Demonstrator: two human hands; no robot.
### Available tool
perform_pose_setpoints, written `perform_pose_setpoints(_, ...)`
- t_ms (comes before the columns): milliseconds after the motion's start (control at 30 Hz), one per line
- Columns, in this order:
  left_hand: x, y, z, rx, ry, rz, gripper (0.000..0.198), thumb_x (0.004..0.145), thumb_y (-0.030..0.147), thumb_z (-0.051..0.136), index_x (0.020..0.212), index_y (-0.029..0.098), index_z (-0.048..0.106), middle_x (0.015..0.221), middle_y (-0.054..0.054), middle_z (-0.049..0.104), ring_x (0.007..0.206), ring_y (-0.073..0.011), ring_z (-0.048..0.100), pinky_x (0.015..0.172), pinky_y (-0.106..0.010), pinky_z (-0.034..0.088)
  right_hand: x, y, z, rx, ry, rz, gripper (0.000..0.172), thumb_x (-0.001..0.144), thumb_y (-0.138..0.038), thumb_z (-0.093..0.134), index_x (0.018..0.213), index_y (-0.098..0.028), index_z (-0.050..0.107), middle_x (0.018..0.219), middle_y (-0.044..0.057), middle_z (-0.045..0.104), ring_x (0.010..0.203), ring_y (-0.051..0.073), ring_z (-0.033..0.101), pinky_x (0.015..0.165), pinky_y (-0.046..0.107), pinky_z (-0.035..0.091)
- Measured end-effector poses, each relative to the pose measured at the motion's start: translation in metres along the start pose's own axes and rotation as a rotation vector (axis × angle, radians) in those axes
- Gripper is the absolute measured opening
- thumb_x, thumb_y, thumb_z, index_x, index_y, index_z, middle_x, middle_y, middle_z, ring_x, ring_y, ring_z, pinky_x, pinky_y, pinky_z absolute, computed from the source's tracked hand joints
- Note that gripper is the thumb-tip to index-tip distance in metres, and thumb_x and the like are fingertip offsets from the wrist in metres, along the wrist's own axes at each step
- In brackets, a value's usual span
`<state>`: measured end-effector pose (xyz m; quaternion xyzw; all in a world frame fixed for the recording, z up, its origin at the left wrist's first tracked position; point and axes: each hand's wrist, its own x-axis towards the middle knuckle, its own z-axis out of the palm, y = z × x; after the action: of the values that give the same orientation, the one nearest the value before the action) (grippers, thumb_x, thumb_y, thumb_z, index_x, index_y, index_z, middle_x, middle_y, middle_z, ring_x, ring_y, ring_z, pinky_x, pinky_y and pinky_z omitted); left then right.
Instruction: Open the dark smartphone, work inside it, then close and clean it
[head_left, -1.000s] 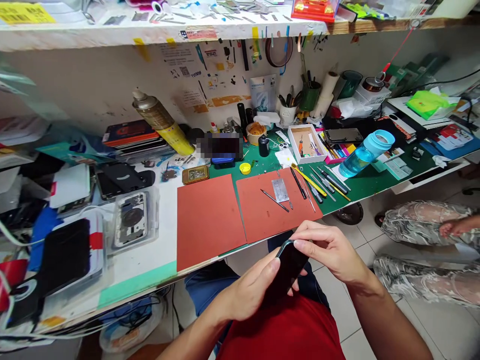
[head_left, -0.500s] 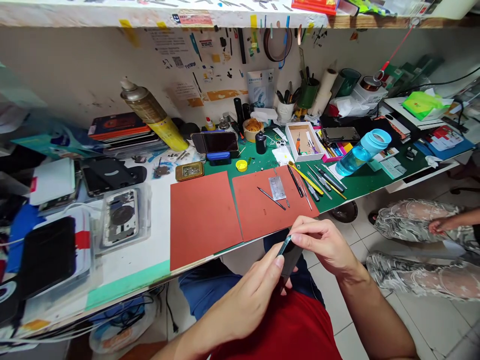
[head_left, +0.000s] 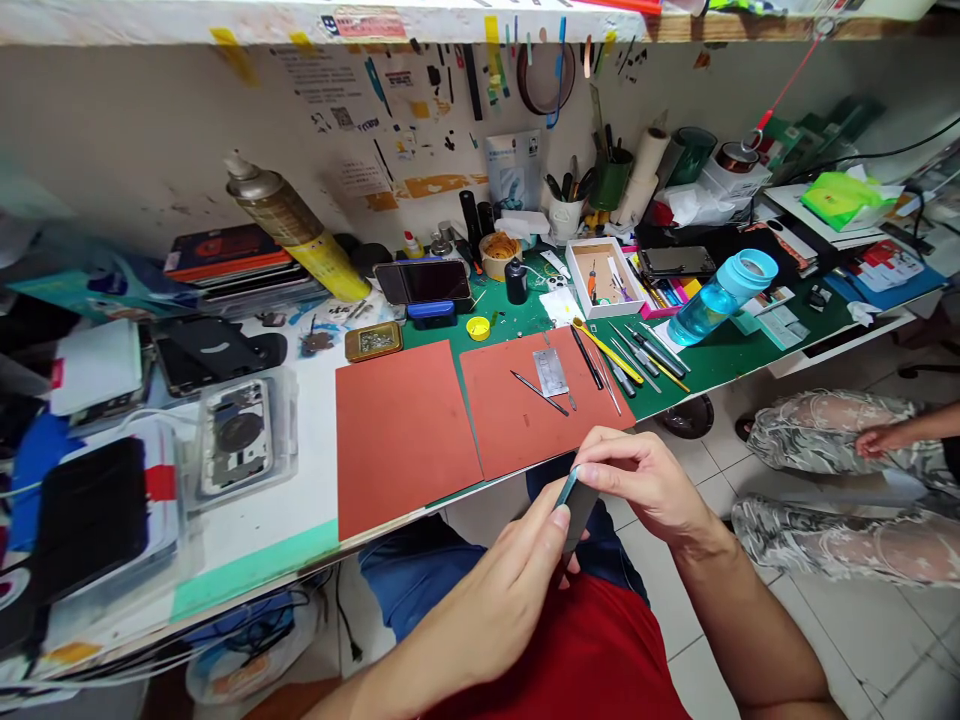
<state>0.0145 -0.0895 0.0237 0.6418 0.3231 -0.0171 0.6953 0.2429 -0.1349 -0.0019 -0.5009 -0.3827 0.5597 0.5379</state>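
Observation:
A smartphone (head_left: 582,516) with a dark face and a pale teal edge is held tilted above my lap, just off the bench's front edge. My left hand (head_left: 525,560) is closed around it, thumb along the edge and fingertips showing underneath. At its upper corner, my right hand (head_left: 634,480) pinches with thumb and forefinger; anything small between those fingertips is hidden. Beyond the hands lies a red-brown mat (head_left: 525,425) bearing a thin black pointed tool (head_left: 539,393) and a small silver plate (head_left: 551,372).
A second red-brown mat (head_left: 405,440) lies to the left. Several picks and tweezers, with a yellow brush (head_left: 611,352), sit beside a blue water bottle (head_left: 720,297). Further left are a phone housing (head_left: 236,437) and a black phone (head_left: 94,505). Another person's hand (head_left: 883,440) shows at far right.
The view has shifted slightly, so the bench items sit a little further left and higher. Both hands keep nearly the same hold on the smartphone.

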Motion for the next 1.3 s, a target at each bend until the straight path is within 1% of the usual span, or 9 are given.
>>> perform_pose_setpoints(267,0.003,0.004,0.001,-0.023,-0.006,-0.059,0.074,0.113,0.069,0.024,0.176,0.03,0.028,0.114,-0.008,0.071,0.108,-0.0278,0.064,0.112,-0.048,0.043,0.002,-0.004,0.002,-0.021,0.015,-0.004,0.018,0.091,-0.041,0.091,0.087,-0.024,0.088,0.091,0.003,0.073,0.084,0.017,0.065,0.077,0.033,0.053)
perform_pose_setpoints(400,0.003,0.004,0.003,-0.075,0.021,-0.034,0.075,0.112,0.071,0.025,0.175,0.03,0.029,0.112,-0.009,0.07,0.103,-0.0275,0.063,0.107,-0.048,0.046,0.002,-0.004,0.004,-0.021,0.035,0.008,0.022,0.09,-0.043,0.091,0.087,-0.022,0.087,0.09,0.004,0.071,0.084,0.018,0.064,0.076,0.033,0.055)
perform_pose_setpoints(567,0.007,0.005,0.004,-0.237,0.021,-0.081,0.08,0.11,0.076,0.019,0.164,0.024,0.046,0.109,-0.009,0.071,0.096,-0.0259,0.062,0.096,-0.044,0.05,0.001,0.001,0.01,0.079,0.05,0.059,0.022,0.09,-0.043,0.09,0.088,-0.022,0.083,0.091,0.002,0.064,0.076,0.016,0.061,0.059,0.029,0.054)
perform_pose_setpoints(667,0.012,0.004,0.005,-0.318,0.023,-0.093,0.084,0.107,0.082,0.019,0.146,0.02,0.06,0.103,-0.009,0.071,0.093,-0.0255,0.062,0.096,-0.044,0.049,0.002,0.004,0.013,0.14,0.064,0.097,0.025,0.088,-0.045,0.091,0.089,-0.022,0.083,0.091,0.001,0.062,0.069,0.014,0.059,0.052,0.028,0.051)
perform_pose_setpoints(733,0.015,0.004,0.005,-0.356,0.038,-0.114,0.088,0.103,0.086,0.02,0.133,0.018,0.067,0.099,-0.009,0.07,0.091,-0.0253,0.061,0.094,-0.043,0.049,0.002,0.006,0.014,0.141,0.081,0.104,0.027,0.087,-0.046,0.092,0.09,-0.021,0.082,0.091,0.001,0.062,0.07,0.014,0.058,0.054,0.028,0.05)
perform_pose_setpoints(800,0.017,0.004,0.006,-0.396,0.061,-0.132,0.091,0.101,0.089,0.02,0.128,0.017,0.069,0.095,-0.008,0.068,0.088,-0.0245,0.06,0.091,-0.041,0.048,0.003,0.007,0.015,0.111,0.104,0.083,0.027,0.086,-0.045,0.093,0.089,-0.021,0.082,0.091,0.001,0.064,0.073,0.014,0.057,0.06,0.028,0.05)
perform_pose_setpoints(933,0.022,0.005,0.008,-0.528,0.106,-0.149,0.089,0.102,0.088,0.027,0.14,0.019,0.069,0.093,-0.006,0.067,0.085,-0.0224,0.058,0.086,-0.037,0.047,0.006,0.012,0.015,0.109,0.136,0.074,0.027,0.084,-0.044,0.095,0.091,-0.021,0.082,0.092,0.001,0.065,0.078,0.015,0.059,0.066,0.029,0.05)
perform_pose_setpoints(1067,0.027,0.005,0.01,-0.662,0.146,-0.185,0.081,0.104,0.083,0.033,0.146,0.023,0.067,0.107,-0.007,0.071,0.08,-0.0189,0.058,0.078,-0.032,0.045,0.01,0.02,0.018,0.136,0.162,0.096,0.03,0.082,-0.044,0.096,0.097,-0.022,0.082,0.092,0.001,0.067,0.082,0.016,0.061,0.069,0.029,0.052)
perform_pose_setpoints(1300,0.034,0.004,0.01,-0.774,0.191,-0.171,0.079,0.102,0.085,0.039,0.141,0.024,0.071,0.11,-0.007,0.073,0.074,-0.0159,0.058,0.067,-0.028,0.044,0.011,0.029,0.025,0.157,0.176,0.141,0.038,0.083,-0.046,0.095,0.109,-0.025,0.078,0.091,0.001,0.07,0.078,0.018,0.064,0.062,0.031,0.055)
